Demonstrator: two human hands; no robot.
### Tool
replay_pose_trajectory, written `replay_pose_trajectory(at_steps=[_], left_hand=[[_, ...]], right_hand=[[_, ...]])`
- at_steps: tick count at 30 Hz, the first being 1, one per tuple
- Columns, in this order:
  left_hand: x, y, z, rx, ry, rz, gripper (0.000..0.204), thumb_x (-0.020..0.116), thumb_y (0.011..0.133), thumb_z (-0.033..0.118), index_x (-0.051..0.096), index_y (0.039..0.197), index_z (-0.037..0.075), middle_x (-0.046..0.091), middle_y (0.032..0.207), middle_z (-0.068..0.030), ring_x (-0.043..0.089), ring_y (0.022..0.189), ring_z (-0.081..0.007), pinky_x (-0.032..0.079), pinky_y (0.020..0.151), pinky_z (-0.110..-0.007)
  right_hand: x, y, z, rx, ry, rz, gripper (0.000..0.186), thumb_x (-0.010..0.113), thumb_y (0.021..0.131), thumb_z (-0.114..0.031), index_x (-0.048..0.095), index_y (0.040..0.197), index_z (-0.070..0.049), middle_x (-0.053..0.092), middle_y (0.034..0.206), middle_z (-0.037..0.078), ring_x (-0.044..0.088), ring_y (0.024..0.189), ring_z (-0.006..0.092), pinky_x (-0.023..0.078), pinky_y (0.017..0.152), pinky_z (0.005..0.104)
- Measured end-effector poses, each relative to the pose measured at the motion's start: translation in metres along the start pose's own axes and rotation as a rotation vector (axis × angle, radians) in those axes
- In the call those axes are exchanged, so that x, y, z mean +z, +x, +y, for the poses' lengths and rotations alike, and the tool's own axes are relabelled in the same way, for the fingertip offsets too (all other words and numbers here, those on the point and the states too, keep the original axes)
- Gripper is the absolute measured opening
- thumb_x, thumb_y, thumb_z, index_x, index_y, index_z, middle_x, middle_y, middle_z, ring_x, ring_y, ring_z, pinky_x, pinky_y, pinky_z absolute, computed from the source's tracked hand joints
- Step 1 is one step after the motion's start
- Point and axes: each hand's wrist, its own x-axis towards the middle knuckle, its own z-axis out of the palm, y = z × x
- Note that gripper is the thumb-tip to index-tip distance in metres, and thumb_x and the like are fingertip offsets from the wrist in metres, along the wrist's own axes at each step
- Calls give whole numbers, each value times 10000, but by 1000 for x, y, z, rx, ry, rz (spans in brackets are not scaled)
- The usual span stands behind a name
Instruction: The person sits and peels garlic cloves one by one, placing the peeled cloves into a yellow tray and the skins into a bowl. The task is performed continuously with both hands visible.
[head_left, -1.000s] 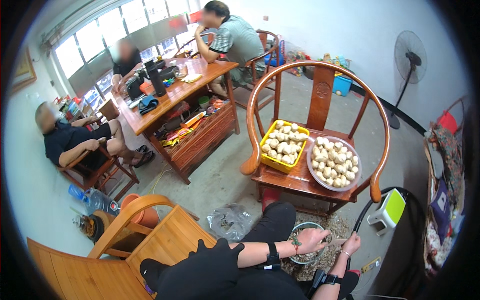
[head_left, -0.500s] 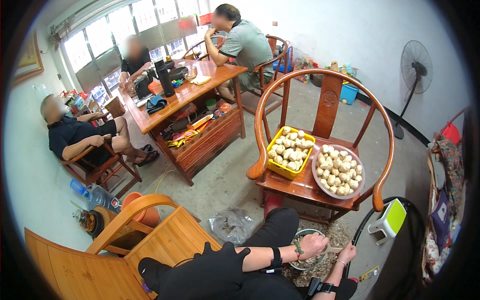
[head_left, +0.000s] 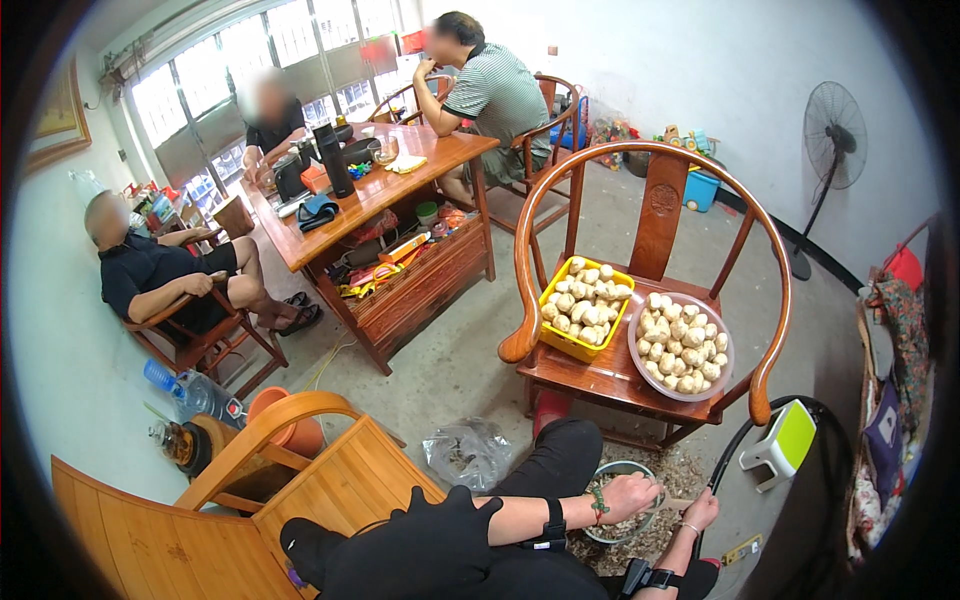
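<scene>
From my head camera I look down at my left hand [head_left: 630, 496], curled loosely over the rim of a round metal bowl [head_left: 592, 534] on the floor between my knees; whether it grips anything I cannot tell. My right hand [head_left: 700, 511] sits just beside the bowl's other side, fingers bent inward, too small for me to tell if it holds something. Brownish flaky peelings [head_left: 680, 472] litter the concrete floor around the bowl.

Ahead stands a glossy reddish wooden armchair [head_left: 660, 200] with a curved horseshoe back. On its seat rest a square yellow plastic basket [head_left: 555, 338] and a round pale plastic basin [head_left: 640, 360], touching side by side, both heaped with pale, knobbly peeled bulbs [head_left: 685, 340]. A crumpled clear plastic bag [head_left: 468, 452] lies near my left knee. At left sits a light bamboo chair [head_left: 300, 480].
</scene>
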Motion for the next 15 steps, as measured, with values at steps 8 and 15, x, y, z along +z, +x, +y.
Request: replay_pose_trajectory(at_steps=[8,15], left_hand=[[1,1,-3,27,53,64,202,599,736,147,546,897,37,535,769,-89,541,735,-248,475,589,-339],[-1,1,0,25,105,-10,175,580,711,119,547,854,25,547,763,-92,560,737,-249,487,574,-334]], right_hand=[[1,1,-1,10,-42,-15,426,532,833,-299,403,578,16,413,506,93,351,503,184,339,520,381],[0,2,-1,-2,-54,-1,413,537,835,-282,416,582,21,424,509,83,357,509,175,343,518,378]])
